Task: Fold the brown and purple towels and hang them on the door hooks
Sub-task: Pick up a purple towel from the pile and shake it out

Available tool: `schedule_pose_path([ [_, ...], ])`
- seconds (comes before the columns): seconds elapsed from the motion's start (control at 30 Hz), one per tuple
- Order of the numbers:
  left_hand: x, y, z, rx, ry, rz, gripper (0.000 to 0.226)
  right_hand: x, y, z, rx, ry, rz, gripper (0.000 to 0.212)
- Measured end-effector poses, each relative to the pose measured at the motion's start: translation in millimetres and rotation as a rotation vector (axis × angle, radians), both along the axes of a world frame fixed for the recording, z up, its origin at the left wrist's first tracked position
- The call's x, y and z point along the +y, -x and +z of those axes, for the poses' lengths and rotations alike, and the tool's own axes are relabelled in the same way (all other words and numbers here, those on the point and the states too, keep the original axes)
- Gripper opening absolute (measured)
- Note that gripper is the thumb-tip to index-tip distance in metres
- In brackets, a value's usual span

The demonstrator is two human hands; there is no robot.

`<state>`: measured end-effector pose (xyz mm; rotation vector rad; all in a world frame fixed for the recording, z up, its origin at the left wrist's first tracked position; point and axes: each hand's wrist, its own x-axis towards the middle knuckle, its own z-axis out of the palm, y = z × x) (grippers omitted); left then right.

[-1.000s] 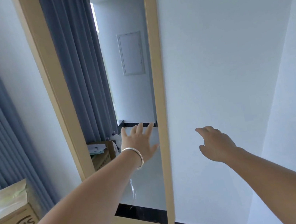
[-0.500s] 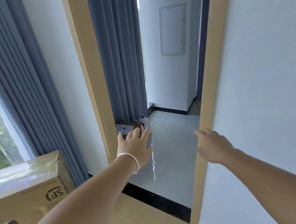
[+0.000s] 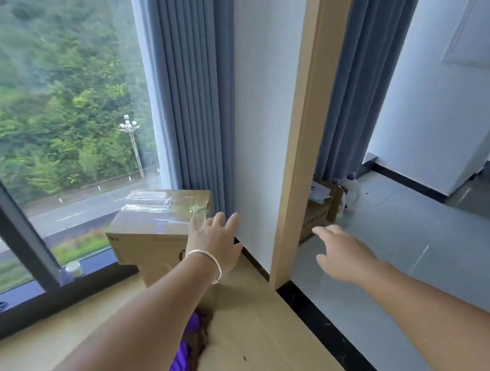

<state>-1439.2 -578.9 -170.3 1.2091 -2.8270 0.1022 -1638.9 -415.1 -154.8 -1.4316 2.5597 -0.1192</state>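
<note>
Lying on the wood floor (image 3: pixel 262 343) close below the camera, the brown towel (image 3: pixel 197 340) and purple towel (image 3: pixel 181 360) sit bunched together in one heap, mostly hidden under the left forearm. Only a strip of each shows, the purple nested in the brown. As cloth, they should be light, limp and quiet to handle, with nothing to break and little chance of slipping; the trouble is that they sag and tangle. A sensible hold would be a pinch at two corners or along one edge of a single towel, lifting it clear of the other before any fold. Which edges are free cannot be told from here.

Neither hand has them. The left hand (image 3: pixel 216 244), with a bangle (image 3: pixel 207 260) at the wrist, reaches forward with fingers spread and straight, holding nothing. The right hand (image 3: pixel 341 253) is also empty, fingers loosely extended, over the grey tile (image 3: pixel 440 250).

Just past the left hand stands a taped box (image 3: pixel 154 228) against the curtain (image 3: pixel 200 96), near the towels but not on them. A door frame (image 3: pixel 302 131) rises between the hands. Beyond it, a second box (image 3: pixel 318 209) and bottles (image 3: pixel 350 191) stand by another curtain. No hooks are in view, so the hanging spot must be found elsewhere. Farthest off, a window (image 3: pixel 44 121) shows trees and a road.
</note>
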Motion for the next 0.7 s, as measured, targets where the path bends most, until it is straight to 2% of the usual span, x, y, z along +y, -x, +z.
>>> schedule_pose_path([
  [0.23, -46.4, -67.5, -67.0, -0.1, -0.167, 0.334, 0.064, -109.6, -54.0, -59.5, -0.108, -0.125, 0.253, 0.059],
  [0.4, -73.5, -94.1, -101.4, -0.103, -0.233, 0.548, 0.058, -184.8, -65.3, -94.6, -0.146, -0.16, 0.419, 0.058],
  [0.7, -79.6, -71.0, -149.6, -0.138, -0.485, 0.979, 0.059, -290.4, -66.2, -160.0, -0.212, -0.33, 0.77, 0.056],
])
